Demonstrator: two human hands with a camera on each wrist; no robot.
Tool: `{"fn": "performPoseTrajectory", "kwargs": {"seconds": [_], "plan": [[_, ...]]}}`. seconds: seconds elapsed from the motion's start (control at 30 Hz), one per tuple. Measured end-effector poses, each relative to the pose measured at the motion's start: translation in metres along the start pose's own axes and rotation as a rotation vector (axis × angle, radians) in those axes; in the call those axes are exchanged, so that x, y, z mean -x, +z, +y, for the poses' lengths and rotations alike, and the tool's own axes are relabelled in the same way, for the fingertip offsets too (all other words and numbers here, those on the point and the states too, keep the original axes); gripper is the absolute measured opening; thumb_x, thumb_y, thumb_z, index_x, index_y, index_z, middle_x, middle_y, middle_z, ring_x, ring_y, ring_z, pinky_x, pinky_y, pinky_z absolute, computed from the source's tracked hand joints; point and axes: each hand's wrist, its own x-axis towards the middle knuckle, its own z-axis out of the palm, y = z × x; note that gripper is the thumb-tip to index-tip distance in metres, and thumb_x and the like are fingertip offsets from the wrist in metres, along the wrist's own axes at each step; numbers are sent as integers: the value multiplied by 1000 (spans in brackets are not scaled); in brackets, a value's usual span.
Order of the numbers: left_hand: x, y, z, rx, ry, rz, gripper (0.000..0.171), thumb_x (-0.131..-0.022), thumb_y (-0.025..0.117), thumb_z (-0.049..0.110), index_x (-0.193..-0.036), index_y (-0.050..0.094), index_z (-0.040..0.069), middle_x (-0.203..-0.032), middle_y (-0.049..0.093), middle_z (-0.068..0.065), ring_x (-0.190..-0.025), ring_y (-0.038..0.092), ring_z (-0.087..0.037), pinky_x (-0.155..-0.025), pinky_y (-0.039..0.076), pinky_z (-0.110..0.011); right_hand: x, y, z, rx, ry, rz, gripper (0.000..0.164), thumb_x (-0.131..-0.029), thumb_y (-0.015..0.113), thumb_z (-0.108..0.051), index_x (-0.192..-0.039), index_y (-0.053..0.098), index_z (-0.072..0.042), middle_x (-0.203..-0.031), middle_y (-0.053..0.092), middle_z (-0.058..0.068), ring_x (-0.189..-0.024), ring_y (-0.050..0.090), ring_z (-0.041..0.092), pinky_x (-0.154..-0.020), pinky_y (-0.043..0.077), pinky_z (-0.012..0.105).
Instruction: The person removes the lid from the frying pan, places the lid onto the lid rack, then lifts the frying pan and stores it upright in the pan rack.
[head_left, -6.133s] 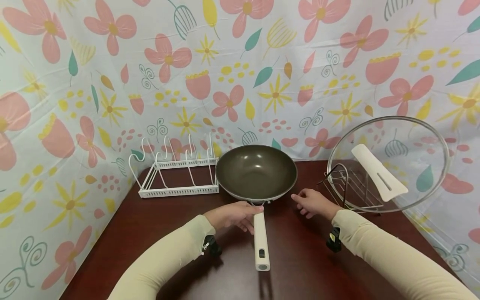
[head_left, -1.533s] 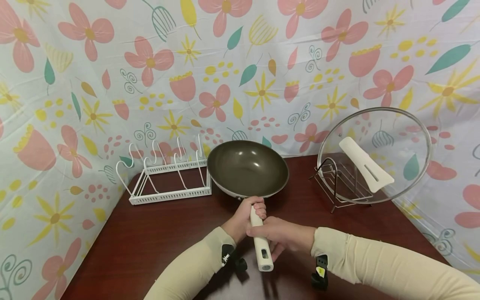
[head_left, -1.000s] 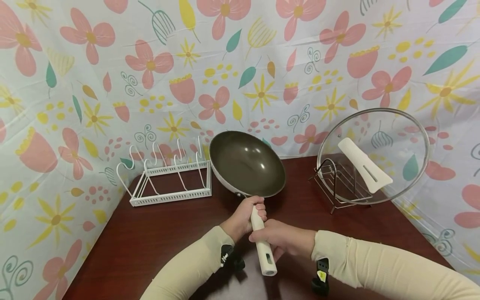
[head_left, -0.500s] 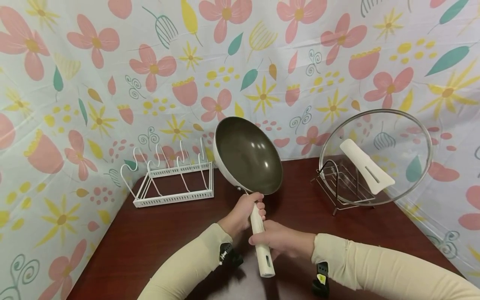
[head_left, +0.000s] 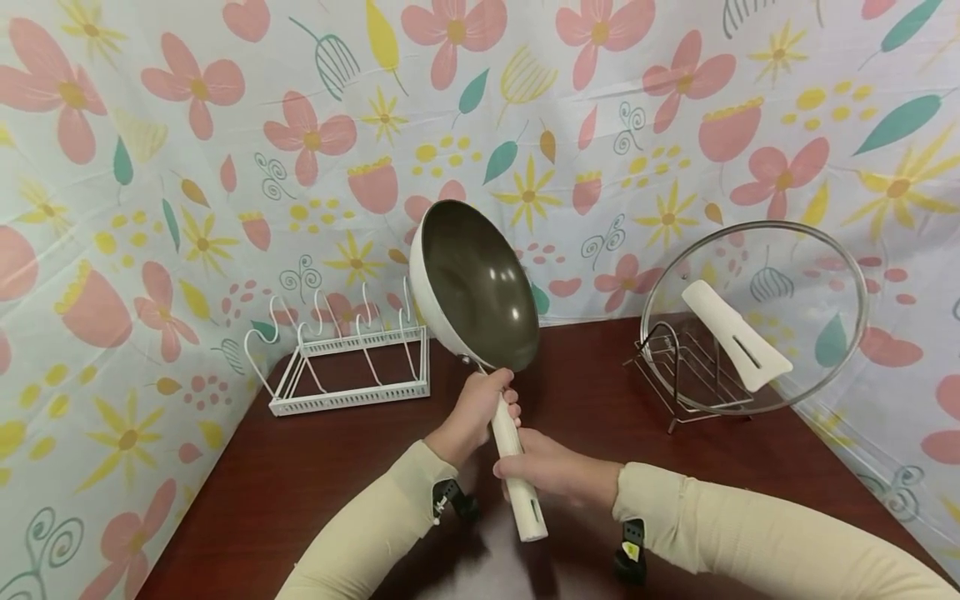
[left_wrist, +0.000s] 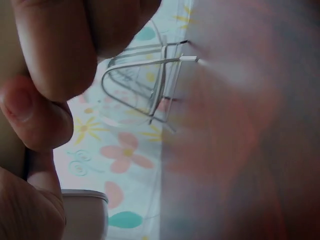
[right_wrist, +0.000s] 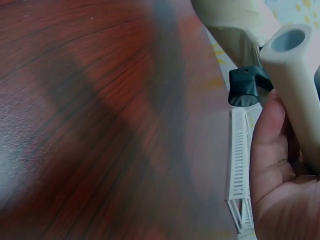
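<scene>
A deep wok with a dark inside and a cream outside is held up, tilted steeply with its hollow facing right. My left hand grips the cream handle close to the pan. Lower on the same handle, my right hand holds on with the thumb across the top. In the right wrist view the handle's hollow end sticks out past the right hand. The left wrist view shows curled fingers and a piece of the wok's wall and rim.
On the dark red table, a white rack with upright dividers stands at the back left. To the right, a wire stand bears a glass lid with a white handle. A flowered curtain closes the back and sides.
The left hand gripped the handle beside the right, which came over from the right of the wok. Both have since lifted and tilted the wok, swinging it slightly left.
</scene>
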Motion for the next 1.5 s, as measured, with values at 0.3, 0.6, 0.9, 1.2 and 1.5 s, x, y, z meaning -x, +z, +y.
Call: {"fn": "performPoseTrajectory", "kwargs": {"seconds": [0.3,0.6,0.9,1.2,1.5], "plan": [[5,-8,24,-71,87,51,16,-95,50,17,-84,42,7,-59,42,0,-44,46,-13,-44,49,-29,-16,9,-8,74,-101,4,7,-85,54,-5,-90,50,-1,-67,58,8,-59,59,19,-58,50,32],[8,-22,38,-116,159,94,20,-94,46,14,-75,43,8,-58,45,0,-43,48,-14,-45,49,-30,-35,19,-13,88,-82,68,12,-83,54,-5,-93,49,-1,-65,55,6,-55,55,18,-56,47,33],[14,-32,55,-186,214,108,30,-95,44,17,-67,43,7,-56,46,-1,-43,48,-14,-46,49,-30,-51,28,-20,96,-76,112,19,-80,56,-3,-98,51,0,-55,55,5,-50,55,17,-54,47,33],[18,-44,68,-207,300,156,34,-97,47,20,-66,42,8,-56,46,-1,-42,48,-14,-44,50,-31,-68,33,-24,83,-135,78,15,-81,53,-1,-96,47,-1,-57,54,6,-49,54,17,-51,48,33],[25,-55,82,-280,386,197,21,-95,51,20,-84,57,3,-57,47,-2,-42,49,-15,-44,50,-31,-85,43,-27,-94,-191,-8,23,-83,50,4,-103,41,-2,-54,52,7,-41,53,18,-45,48,35]]}}
